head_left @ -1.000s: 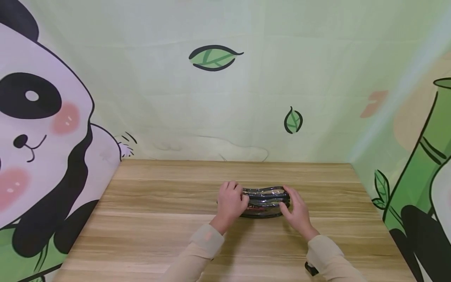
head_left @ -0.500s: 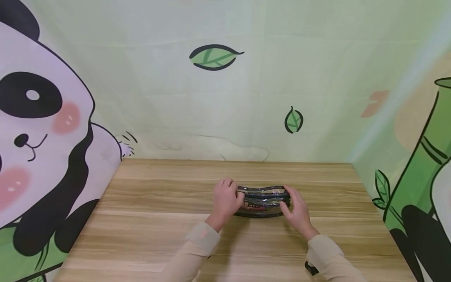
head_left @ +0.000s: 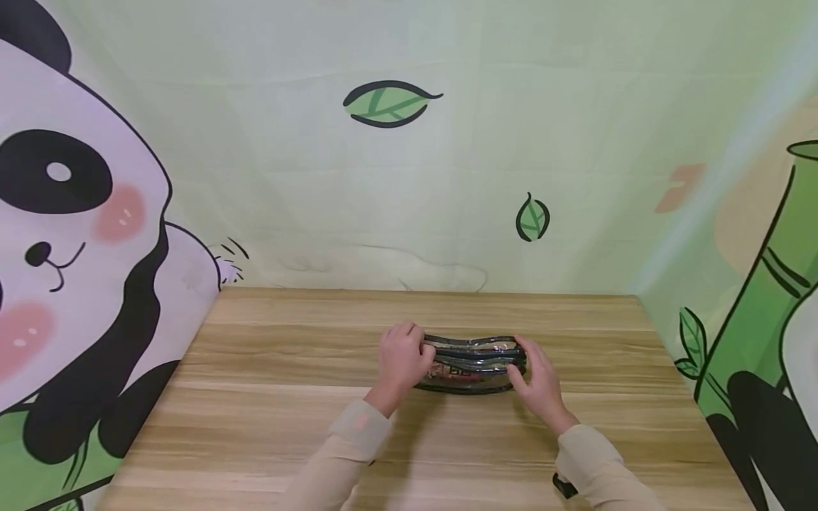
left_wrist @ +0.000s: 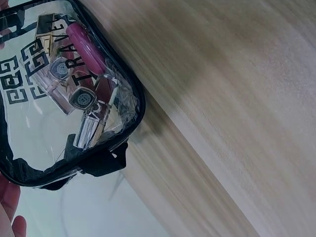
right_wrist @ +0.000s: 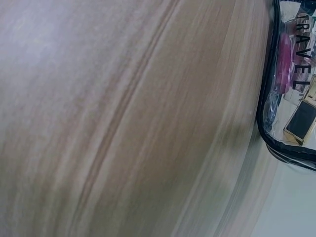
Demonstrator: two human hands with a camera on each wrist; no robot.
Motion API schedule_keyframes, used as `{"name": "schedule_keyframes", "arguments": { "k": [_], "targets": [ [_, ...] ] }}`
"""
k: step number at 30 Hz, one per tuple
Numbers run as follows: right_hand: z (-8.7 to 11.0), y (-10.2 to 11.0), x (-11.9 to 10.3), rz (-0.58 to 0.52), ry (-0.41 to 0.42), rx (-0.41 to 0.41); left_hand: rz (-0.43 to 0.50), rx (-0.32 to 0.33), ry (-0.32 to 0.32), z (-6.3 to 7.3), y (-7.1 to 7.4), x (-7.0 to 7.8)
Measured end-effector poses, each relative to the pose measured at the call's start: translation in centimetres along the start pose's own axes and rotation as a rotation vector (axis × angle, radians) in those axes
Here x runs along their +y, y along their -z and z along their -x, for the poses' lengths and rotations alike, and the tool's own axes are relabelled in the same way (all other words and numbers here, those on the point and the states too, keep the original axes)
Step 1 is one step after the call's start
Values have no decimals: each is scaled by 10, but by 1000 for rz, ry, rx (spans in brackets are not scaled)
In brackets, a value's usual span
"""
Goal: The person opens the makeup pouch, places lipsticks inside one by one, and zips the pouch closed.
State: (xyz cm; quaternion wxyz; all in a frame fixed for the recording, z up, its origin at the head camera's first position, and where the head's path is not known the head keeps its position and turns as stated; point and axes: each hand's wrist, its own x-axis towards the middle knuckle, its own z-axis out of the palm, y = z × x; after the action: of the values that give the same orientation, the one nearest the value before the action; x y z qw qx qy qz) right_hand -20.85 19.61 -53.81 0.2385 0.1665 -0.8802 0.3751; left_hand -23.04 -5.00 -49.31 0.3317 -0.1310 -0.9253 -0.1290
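Note:
A clear cosmetic bag [head_left: 469,384] with black trim stands on the table between both hands. My left hand [head_left: 401,360] is at its left end, fingers curled over the top edge; what the fingertips pinch there is hidden. My right hand [head_left: 542,387] grips the right end, thumb on the near side and fingers beyond. In the left wrist view, black TRAVEL lettering crosses the clear wall, and a magenta tube [left_wrist: 86,49] and a silver-capped tube [left_wrist: 90,129] lie inside. The left hand's fingers [left_wrist: 10,200] show at that view's edge. A black-and-gold case [right_wrist: 302,121] appears in the right wrist view.
The wood-grain table [head_left: 268,419] reaches back to a pale green cloth backdrop [head_left: 287,177] printed with pandas, leaves and bamboo. A small black object [head_left: 564,487] sits by the right cuff.
My left hand has slid left along the bag's top, uncovering more of the bag and its lettering. The right hand has stayed on the right end.

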Motion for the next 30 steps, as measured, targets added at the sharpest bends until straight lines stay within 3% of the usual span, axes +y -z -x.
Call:
{"name": "schedule_keyframes", "arguments": {
  "k": [5, 14, 22, 30],
  "targets": [
    [0, 0, -1, -3, 2, 0, 8, 16, -5, -1, 2, -4],
    [0, -1, 0, -9, -5, -7, 52, 25, 44, 1, 4, -14],
    [0, -2, 1, -11, 22, 29, 55, -85, 151, 3, 4, -21],
    [-1, -3, 2, -7, 36, 42, 41, -103, 193, 7, 2, -27]
  ]
}}
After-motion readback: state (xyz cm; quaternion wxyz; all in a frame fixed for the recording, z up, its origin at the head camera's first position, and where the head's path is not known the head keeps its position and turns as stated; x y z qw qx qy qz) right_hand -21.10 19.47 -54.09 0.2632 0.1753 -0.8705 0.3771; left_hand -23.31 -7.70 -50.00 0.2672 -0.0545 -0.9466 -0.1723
